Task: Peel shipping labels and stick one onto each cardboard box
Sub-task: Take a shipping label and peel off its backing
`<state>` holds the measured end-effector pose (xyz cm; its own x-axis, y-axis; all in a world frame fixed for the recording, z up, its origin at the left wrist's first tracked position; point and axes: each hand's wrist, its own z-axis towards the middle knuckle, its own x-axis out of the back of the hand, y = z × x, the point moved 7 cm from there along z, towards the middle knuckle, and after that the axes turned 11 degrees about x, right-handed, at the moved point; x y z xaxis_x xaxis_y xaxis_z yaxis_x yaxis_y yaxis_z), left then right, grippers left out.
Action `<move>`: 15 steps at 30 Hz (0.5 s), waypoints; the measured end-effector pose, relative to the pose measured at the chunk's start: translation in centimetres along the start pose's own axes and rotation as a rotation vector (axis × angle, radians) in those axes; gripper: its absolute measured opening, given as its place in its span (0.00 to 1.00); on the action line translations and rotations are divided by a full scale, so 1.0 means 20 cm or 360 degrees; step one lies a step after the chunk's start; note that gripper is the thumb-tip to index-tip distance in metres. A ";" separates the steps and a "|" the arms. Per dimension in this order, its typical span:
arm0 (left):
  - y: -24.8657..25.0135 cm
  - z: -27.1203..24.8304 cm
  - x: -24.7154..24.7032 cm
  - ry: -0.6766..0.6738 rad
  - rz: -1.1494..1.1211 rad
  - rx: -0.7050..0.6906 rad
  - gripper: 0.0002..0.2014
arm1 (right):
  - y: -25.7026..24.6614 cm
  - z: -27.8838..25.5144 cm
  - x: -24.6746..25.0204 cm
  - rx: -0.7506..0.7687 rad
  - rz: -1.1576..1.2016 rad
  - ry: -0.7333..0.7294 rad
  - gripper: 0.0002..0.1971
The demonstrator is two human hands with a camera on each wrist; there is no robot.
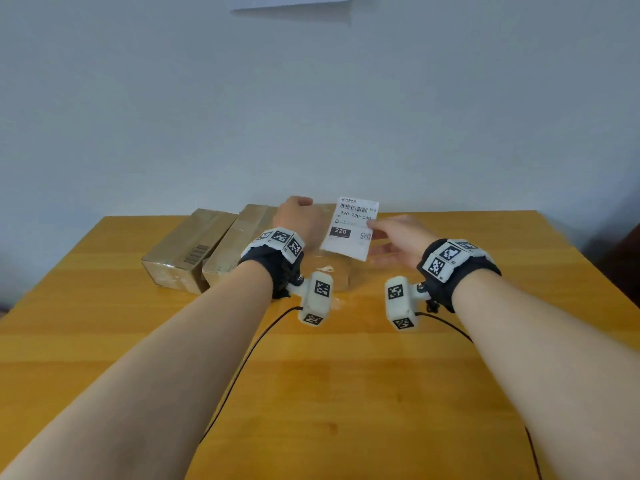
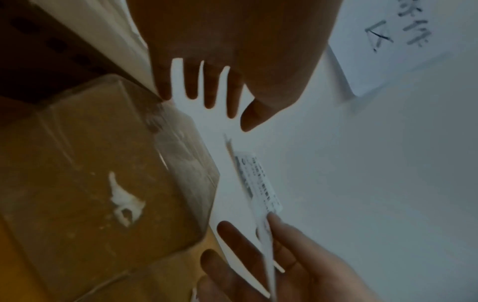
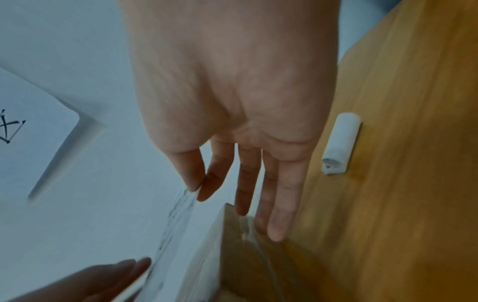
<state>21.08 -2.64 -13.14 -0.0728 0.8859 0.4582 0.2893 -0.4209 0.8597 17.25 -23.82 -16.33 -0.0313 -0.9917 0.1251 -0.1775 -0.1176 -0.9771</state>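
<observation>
Label [image 1: 351,227] pinched in your right hand [image 1: 401,237], left hand [image 1: 299,216] slack (fingers straight); next, lower it flat onto the box [image 2: 85,183].

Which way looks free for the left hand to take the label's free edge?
Probably yes, straight across: the left hand hovers open beside the label, which the right hand pinches upright above the box; nothing lies between them.
</observation>
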 end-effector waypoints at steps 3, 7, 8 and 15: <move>-0.11 0.02 0.00 -0.0208 0.0077 0.0250 0.17 | -0.01 0.03 -0.10 -0.0037 -0.0047 -0.0033 0.09; -0.17 0.04 0.02 -0.0271 0.0236 0.0313 0.11 | 0.00 0.05 -0.18 -0.0088 -0.0190 -0.0131 0.09; -0.17 0.04 0.04 -0.0266 0.0263 0.0292 0.12 | 0.00 0.06 -0.19 -0.0094 -0.0245 -0.0127 0.09; -0.20 -0.06 0.03 -0.0594 0.0632 0.0383 0.09 | 0.07 0.00 -0.14 -0.0193 -0.0481 -0.0113 0.12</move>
<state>18.64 -0.73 -16.07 0.4130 0.6966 0.5866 0.4371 -0.7167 0.5434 17.06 -21.23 -18.06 0.1086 -0.9146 0.3895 -0.2840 -0.4040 -0.8695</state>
